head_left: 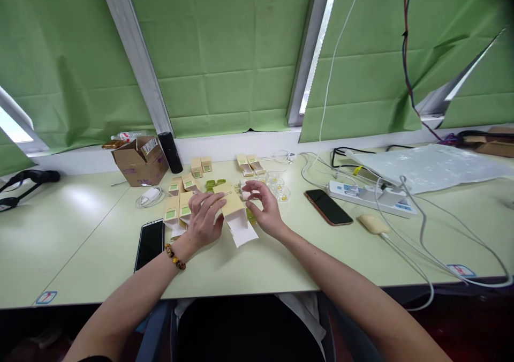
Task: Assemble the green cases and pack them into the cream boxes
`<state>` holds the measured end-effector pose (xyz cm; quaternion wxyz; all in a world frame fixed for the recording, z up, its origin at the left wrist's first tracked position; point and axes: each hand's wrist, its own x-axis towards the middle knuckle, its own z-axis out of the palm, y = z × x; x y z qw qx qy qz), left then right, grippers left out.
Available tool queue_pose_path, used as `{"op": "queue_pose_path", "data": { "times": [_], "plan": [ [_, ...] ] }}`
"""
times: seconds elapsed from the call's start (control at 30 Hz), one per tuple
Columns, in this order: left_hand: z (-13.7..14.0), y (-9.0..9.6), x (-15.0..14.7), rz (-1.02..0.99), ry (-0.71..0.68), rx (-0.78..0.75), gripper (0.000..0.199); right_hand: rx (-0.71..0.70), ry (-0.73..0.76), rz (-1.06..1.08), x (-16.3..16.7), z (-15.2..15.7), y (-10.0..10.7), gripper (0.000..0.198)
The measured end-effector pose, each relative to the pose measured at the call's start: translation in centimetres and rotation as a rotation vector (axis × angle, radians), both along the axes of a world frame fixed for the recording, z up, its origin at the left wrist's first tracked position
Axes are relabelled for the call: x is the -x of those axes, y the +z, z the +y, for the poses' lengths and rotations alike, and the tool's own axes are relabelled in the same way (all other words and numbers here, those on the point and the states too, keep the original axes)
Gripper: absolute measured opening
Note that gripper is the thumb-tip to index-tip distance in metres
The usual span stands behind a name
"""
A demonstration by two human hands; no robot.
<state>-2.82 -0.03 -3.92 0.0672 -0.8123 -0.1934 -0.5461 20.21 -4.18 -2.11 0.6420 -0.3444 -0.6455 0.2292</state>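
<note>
I note left hand (205,215) holding one carton (232,202), flap unclosed; right hand (265,210) half-curled, can't tell its grip; neighbouring boxes (171,212) stand formed, clear containers (283,194) unboxed.

Daylight leaks past green blinds (225,57); glare whitens the table (273,265) at left.

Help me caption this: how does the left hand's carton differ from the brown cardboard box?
The carton is pale yellow, the cardboard box brown with purple print. The carton is smaller than the cardboard box. The left hand holds the carton; the cardboard box stands on the table. Both are open.
</note>
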Motion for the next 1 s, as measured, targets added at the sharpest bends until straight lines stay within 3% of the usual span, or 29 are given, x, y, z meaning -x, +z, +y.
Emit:
{"op": "queue_pose_path", "data": {
  "times": [0.13,0.23,0.37,0.53,0.63,0.73,0.83,1.0],
  "plan": [
    [-0.6,0.5,-1.0,-0.244,-0.321,0.551,0.066,-0.076,0.019,-0.118,0.3,-0.6,0.2,0.057],
    [-0.7,0.5,-1.7,-0.453,-0.549,0.969,0.065,-0.110,-0.003,-0.168,0.4,-0.8,0.2,0.061],
    [-0.5,0.6,-2.0,-0.590,-0.591,1.181,0.051,-0.149,-0.005,-0.223,0.3,-0.8,0.0,0.064],
    [-0.8,1.0,-2.2,-0.569,-0.523,1.228,0.052,-0.142,0.027,-0.380,0.2,-0.8,-0.3,0.074],
    [-1.2,1.3,-2.4,-0.509,-0.478,1.220,0.052,-0.096,0.048,-0.417,0.2,-0.8,-0.3,0.065],
    [-1.5,1.5,-2.5,-0.456,-0.447,1.187,0.052,-0.036,0.106,-0.311,0.2,-0.7,-0.3,0.054],
    [-1.5,1.3,-2.4,-0.428,-0.442,1.097,0.049,0.029,0.201,-0.132,0.0,-0.2,-0.3,0.045],
    [-1.3,0.8,-2.0,-0.323,-0.364,0.792,0.057,0.089,0.264,0.024,-0.3,0.4,-0.2,0.039]
  ]
}}
